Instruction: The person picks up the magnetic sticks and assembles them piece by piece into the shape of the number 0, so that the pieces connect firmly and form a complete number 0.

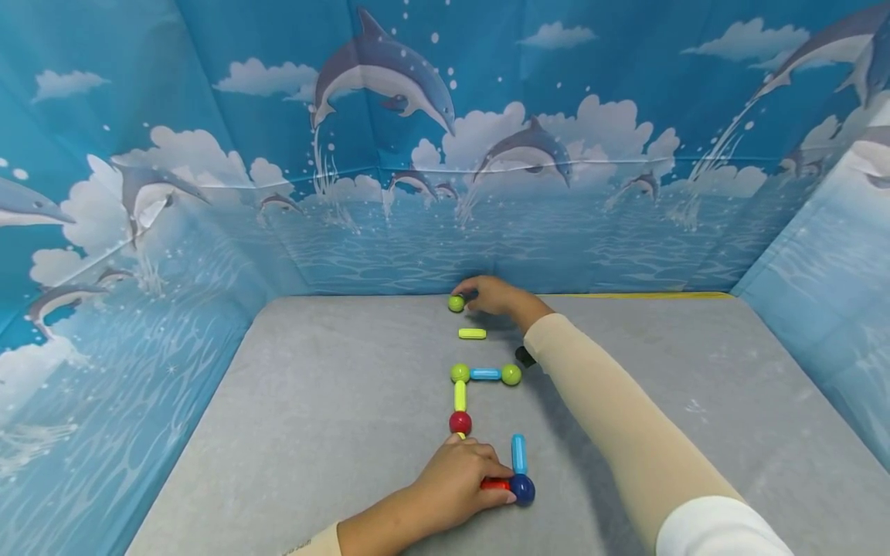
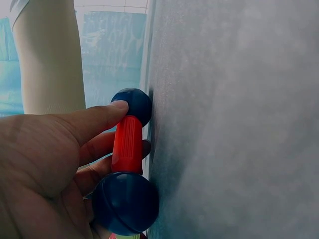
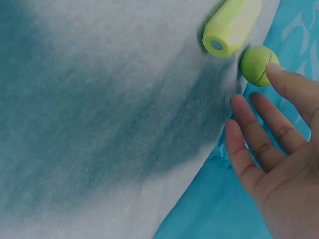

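My left hand [image 1: 455, 483] grips a red magnetic rod [image 2: 127, 144] with a dark blue ball [image 2: 132, 105] at one end and another dark blue ball [image 2: 126, 203] at the other. Its thumb presses the first ball; other fingers go behind the rod. A light blue rod [image 1: 519, 453] runs away from the held end. Under the left fingertips a yellow piece shows by a red ball [image 1: 460, 422]. At the table's far edge my right hand [image 1: 494, 296] touches a green ball [image 3: 258, 65] with its thumb, the visible fingers loosely extended below it. A yellow-green rod [image 3: 230, 27] lies beside that ball.
Mid-table, a yellow-green rod [image 1: 460, 396] joins the red ball to a green ball [image 1: 460, 373]; a blue rod [image 1: 485, 374] links that to another green ball [image 1: 511, 374]. A dolphin-print sheet [image 1: 389, 193] walls the grey table [image 1: 334, 409] at back and sides.
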Demonstrator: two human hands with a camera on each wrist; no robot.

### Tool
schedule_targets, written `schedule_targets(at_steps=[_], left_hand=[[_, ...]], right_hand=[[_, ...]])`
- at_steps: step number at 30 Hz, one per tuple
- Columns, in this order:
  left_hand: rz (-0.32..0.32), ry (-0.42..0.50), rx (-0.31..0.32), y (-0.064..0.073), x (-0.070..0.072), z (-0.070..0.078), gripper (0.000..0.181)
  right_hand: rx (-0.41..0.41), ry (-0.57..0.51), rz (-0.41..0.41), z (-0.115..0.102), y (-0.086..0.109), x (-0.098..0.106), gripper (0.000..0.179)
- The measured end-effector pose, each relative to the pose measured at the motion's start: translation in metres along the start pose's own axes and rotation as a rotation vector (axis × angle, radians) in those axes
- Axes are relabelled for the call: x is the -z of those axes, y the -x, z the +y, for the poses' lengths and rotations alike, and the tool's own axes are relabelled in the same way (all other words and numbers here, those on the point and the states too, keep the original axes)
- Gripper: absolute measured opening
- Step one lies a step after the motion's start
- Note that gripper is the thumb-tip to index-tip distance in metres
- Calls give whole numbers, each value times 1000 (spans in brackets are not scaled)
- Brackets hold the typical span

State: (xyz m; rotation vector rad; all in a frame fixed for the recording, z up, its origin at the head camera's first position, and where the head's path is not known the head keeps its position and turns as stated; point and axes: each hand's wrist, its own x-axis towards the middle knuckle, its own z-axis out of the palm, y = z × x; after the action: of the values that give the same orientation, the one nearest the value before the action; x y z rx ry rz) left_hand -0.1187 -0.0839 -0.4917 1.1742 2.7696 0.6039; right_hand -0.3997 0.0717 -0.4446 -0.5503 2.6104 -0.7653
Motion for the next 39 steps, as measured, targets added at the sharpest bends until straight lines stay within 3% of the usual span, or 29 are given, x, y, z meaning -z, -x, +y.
schedule_targets(at_steps=[13, 21, 31, 39], left_hand=[[-1, 8, -1, 1, 1, 2, 29], [2, -2, -8, 2, 4, 2, 30], [-10, 7, 5, 2, 3, 1, 30], [0, -2, -3, 2, 2, 1, 29]], right_hand=[[14, 46, -7, -3, 11, -3, 35], [17, 83, -3, 14, 22, 3, 33], [-20, 166, 7, 41, 55, 12, 33], [-48, 120, 33, 58, 93, 13, 31]])
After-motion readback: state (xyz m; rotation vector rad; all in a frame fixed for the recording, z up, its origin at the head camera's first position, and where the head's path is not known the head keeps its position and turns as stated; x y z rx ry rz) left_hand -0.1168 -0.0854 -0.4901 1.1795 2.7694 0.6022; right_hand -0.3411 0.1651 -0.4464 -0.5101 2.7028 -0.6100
